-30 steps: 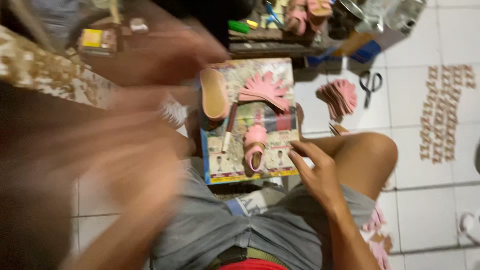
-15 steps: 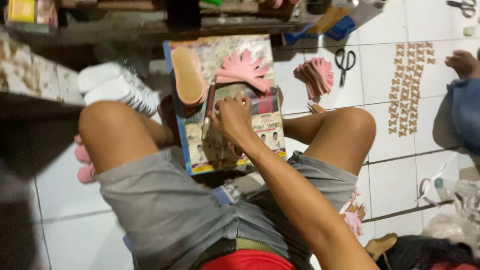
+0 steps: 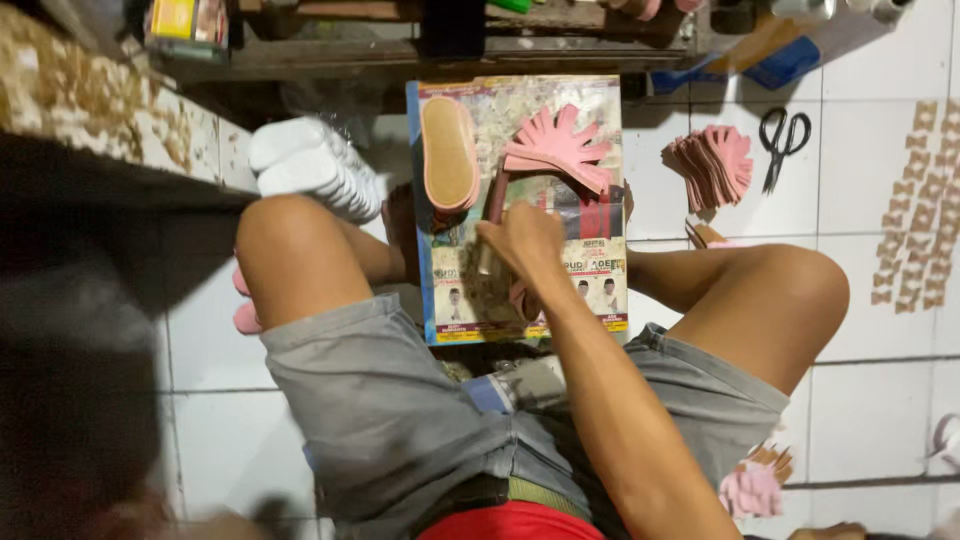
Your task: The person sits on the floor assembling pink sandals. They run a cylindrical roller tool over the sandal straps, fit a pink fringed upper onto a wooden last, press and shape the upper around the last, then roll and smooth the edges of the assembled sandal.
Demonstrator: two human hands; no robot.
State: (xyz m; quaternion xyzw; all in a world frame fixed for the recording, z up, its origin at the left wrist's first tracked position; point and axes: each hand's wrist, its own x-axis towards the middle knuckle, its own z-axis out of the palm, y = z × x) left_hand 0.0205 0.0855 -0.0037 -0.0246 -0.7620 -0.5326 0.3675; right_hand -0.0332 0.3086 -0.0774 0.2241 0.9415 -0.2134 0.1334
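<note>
I sit on a tiled floor with a printed board (image 3: 600,290) lying between my bent knees. A pink shoe sole (image 3: 450,150) lies on the board's upper left, and beside it is a fan of pink strap pieces (image 3: 555,150). My right hand (image 3: 525,240) rests on the middle of the board, fingers closed around a thin dark stick (image 3: 493,200) that points toward the sole. A pink piece (image 3: 520,297) shows partly under the hand. My left hand is out of view.
A stack of white soles (image 3: 315,165) lies by my left knee. On the right are a pile of pink cut pieces (image 3: 715,165), black scissors (image 3: 782,140) and rows of small tan pieces (image 3: 915,200). A low wooden shelf (image 3: 400,50) runs behind the board.
My right hand moved from the board's lower right corner up to its middle and closed on the stick. The blurred left arm that swept across the view is gone.
</note>
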